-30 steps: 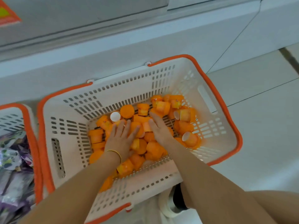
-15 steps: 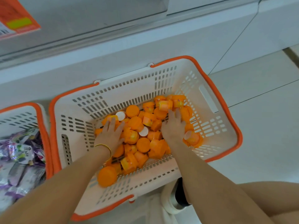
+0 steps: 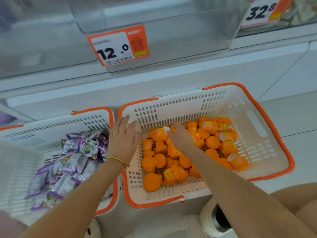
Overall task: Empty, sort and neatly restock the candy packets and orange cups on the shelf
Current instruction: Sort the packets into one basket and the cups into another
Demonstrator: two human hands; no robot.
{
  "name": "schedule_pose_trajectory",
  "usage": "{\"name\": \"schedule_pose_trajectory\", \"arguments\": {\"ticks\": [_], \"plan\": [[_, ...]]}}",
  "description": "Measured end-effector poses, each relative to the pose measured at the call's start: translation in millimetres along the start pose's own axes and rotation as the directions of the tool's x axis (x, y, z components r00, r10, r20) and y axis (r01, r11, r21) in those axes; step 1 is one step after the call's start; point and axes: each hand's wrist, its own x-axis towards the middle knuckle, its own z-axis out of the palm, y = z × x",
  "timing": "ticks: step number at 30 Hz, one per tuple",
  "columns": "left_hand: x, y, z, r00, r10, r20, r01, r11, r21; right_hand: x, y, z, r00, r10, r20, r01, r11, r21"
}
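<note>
Several orange cups [image 3: 212, 142], some showing white bases, lie loose in a white basket with an orange rim [image 3: 180, 103] on the right. My right hand [image 3: 179, 135] reaches into the far side of the pile, and its fingers curl round an orange cup [image 3: 158, 133]. My left hand [image 3: 123, 140], with a gold bangle at the wrist, hovers with straight fingers over the rim between the two baskets and holds nothing. Purple and white candy packets [image 3: 72, 165] fill a second white basket [image 3: 51, 124] on the left.
Above the baskets, a clear plastic shelf bin [image 3: 163, 23] carries an orange price tag reading 12.0 [image 3: 118, 46]. Another tag reading 32.8 [image 3: 260, 12] hangs at the upper right. A white shelf base [image 3: 223, 71] runs behind the baskets. My knee [image 3: 295, 198] is at the lower right.
My left hand has lifted out of the cups and moved left to the basket's rim. My right hand has shifted to the pile's far left. The view has tilted up to the shelf.
</note>
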Motion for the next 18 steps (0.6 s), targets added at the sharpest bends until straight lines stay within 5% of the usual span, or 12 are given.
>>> {"name": "schedule_pose_trajectory", "arguments": {"ticks": [4, 7, 13, 18], "plan": [[-28, -45, -7, 0.972, -0.211, -0.106, 0.204, 0.976, -0.077, -4, -62, 28, 0.988, -0.143, 0.06, 0.142, 0.99, 0.019], [-45, -60, 8, 0.963, -0.252, 0.095, 0.263, 0.955, -0.136, -11, -87, 54, 0.975, -0.204, 0.092, 0.202, 0.979, 0.039], [-45, -57, 9, 0.925, -0.328, 0.193, 0.371, 0.89, -0.265, -19, -92, 68, 0.989, -0.12, 0.086, 0.117, 0.992, 0.04], [-46, -49, 7, 0.922, -0.333, 0.199, 0.37, 0.907, -0.2, -14, -96, 71, 0.997, -0.063, 0.037, 0.061, 0.997, 0.051]]}}
